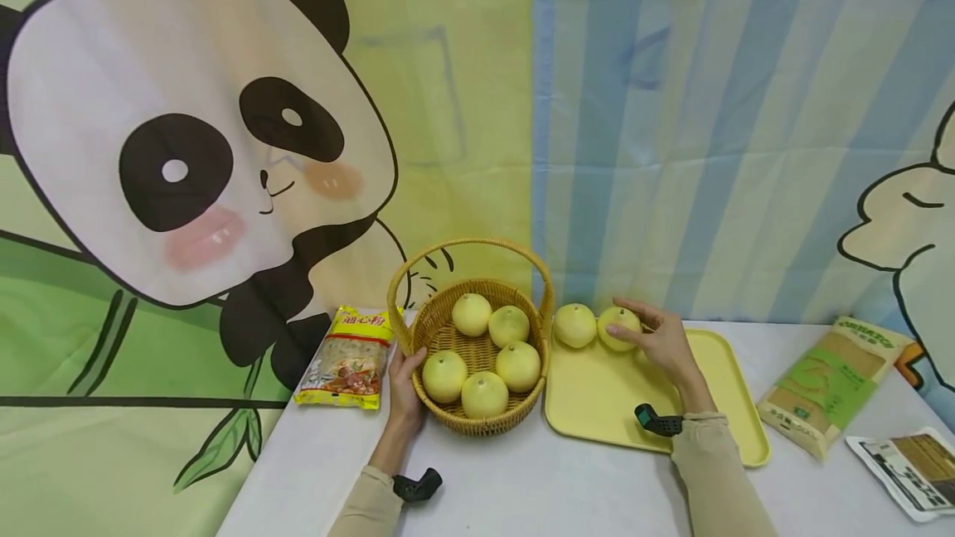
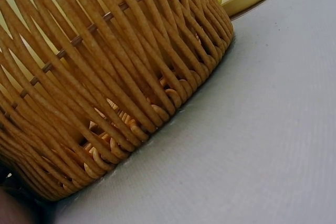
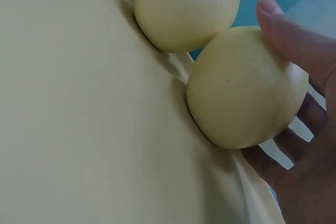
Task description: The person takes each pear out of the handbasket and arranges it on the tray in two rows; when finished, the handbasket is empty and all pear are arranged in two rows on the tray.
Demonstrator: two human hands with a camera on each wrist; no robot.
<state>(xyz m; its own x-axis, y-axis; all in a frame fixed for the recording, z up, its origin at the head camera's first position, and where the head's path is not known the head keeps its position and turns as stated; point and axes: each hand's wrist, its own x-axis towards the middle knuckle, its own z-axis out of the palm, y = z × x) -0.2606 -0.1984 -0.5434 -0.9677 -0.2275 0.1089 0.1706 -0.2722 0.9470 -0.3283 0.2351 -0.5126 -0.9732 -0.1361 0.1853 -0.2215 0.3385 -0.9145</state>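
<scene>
A wicker basket point(image 1: 485, 429) with a tall hoop handle stands on the table and holds several round, pale yellow fruits point(image 1: 485, 394). My left hand point(image 1: 405, 392) grips the basket's left side, thumb near the rim; the left wrist view is filled mostly by the woven wall point(image 2: 121, 61). On the yellow tray point(image 1: 597, 404), two more such fruits sit side by side along the far edge. The right one point(image 3: 244, 90) is held by my right hand point(image 1: 666, 344), thumb on one side and fingers curled around the other. It touches the left fruit point(image 3: 189, 9).
Left of the basket lies a yellow-and-clear food packet point(image 1: 349, 359). A brown-and-green packet point(image 1: 831, 388) lies right of the tray, with a white-and-brown pouch point(image 1: 910, 471) nearer the front. A printed cloth backdrop point(image 1: 477, 106) hangs directly behind the table.
</scene>
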